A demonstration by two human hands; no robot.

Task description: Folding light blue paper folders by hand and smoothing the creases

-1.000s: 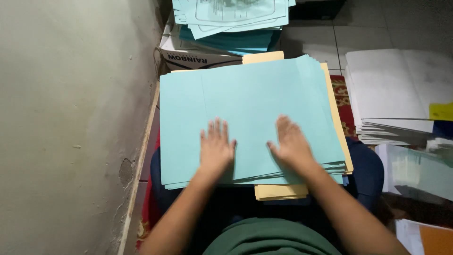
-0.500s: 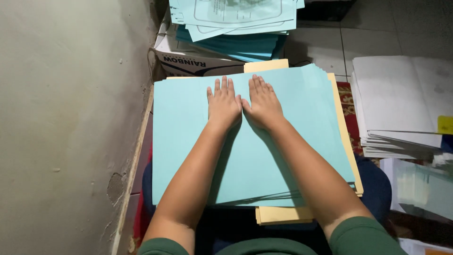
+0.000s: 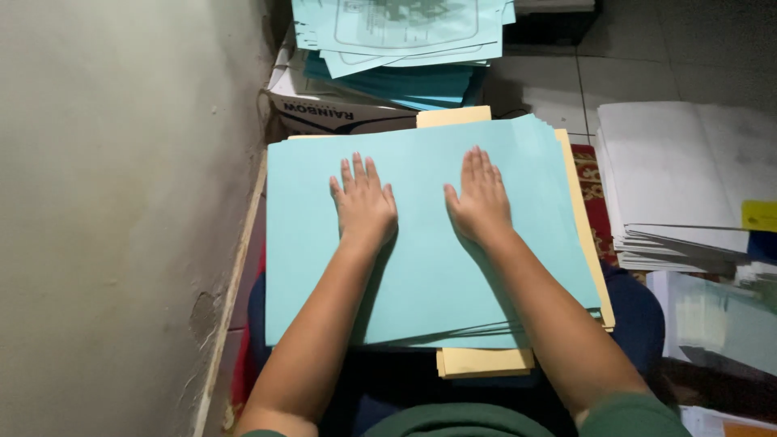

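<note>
A stack of light blue paper sheets [image 3: 437, 275] lies across my lap, with a pale yellow sheet stack [image 3: 477, 362] sticking out beneath it at the near and right edges. My left hand [image 3: 363, 204] rests flat, palm down, on the top blue sheet, left of centre. Palm down as well, my right hand [image 3: 481, 198] lies on the same sheet a hand's width to the right. Both hands have their fingers extended and hold nothing.
A grey wall [image 3: 121, 202] runs along the left. Beyond the blue stack stands a cardboard box [image 3: 324, 113] topped with more printed blue sheets [image 3: 405, 32]. A pile of white paper [image 3: 688, 186] lies on the tiled floor at the right.
My hands slid up the sheet from its near edge and came together, then moved apart sideways to where they lie now.
</note>
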